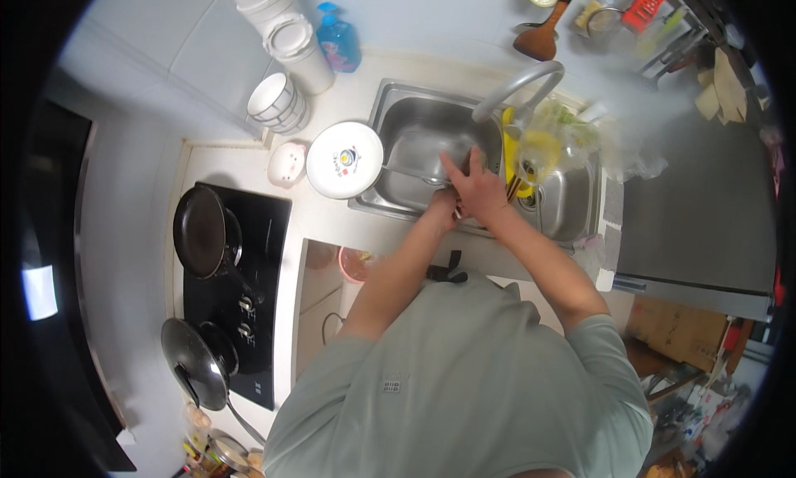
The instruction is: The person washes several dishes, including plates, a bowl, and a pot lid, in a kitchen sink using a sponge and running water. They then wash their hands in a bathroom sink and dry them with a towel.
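Over the near side of the stainless steel sink basin (404,120), my left hand (444,204) is closed at the near end of a thin metal utensil (413,175). It looks like a knife blade seen edge-on, and its handle is hidden. My right hand (482,189) overlaps my left, with two fingers stretched apart above the basin. The right hand's other fingers are hidden, and whether they grip anything cannot be seen. Left of the basin, a white plate (336,178) with a printed cartoon sits by the rim.
A curved faucet (516,86) arches above the basin's right side. Yellow-handled scissors (509,148) and a clear plastic bag (556,139) lie near the smaller basin (569,198). Stacked bowls (280,108), a pink cup (286,165) and a blue pump bottle (339,46) stand left. Pans occupy the black cooktop (264,248).
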`<state>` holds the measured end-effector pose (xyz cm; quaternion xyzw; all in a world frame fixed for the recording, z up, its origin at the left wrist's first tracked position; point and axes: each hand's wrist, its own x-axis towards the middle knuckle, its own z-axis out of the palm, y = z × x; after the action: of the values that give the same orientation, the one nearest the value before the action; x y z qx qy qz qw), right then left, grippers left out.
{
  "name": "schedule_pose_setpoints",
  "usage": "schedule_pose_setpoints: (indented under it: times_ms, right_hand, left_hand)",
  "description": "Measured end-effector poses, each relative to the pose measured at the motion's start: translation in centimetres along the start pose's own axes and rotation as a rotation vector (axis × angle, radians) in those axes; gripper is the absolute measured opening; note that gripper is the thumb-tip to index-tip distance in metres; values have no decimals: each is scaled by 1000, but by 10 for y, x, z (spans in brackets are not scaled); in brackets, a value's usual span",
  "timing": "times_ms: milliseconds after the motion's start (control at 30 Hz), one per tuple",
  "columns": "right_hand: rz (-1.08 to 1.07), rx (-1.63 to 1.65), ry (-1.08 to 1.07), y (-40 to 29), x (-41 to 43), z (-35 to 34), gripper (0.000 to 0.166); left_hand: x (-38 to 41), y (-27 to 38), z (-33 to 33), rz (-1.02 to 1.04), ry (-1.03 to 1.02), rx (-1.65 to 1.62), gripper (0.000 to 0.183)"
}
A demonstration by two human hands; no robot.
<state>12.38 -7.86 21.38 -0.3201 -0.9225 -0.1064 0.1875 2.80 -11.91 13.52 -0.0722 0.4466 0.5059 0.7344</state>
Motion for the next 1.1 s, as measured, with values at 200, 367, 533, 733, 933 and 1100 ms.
schedule_pose_setpoints:
  times_ms: [200, 367, 533, 733, 933, 1100]
  right_hand:
    - [-92, -50, 73, 17, 5, 6, 64]
    - [-41, -95, 57, 7, -2, 8, 58]
    - [-44, 49, 98, -12, -12, 7, 58]
    - [44, 83, 34, -30, -32, -2, 63]
    - [202, 187, 14, -30, -49, -16, 67]
    - [633, 498, -281, -18, -57, -60, 72]
  left_hand:
    - [6, -4, -37, -109, 7, -231, 14]
    - [3, 8, -48, -155, -38, -249, 15]
    - [-22, 18, -33, -187, -68, -252, 11]
    - [-19, 11, -25, -40, 119, 126, 18]
    - [-44, 8, 7, 55, 2, 365, 18]
    - [-58, 1, 12, 81, -92, 871, 23]
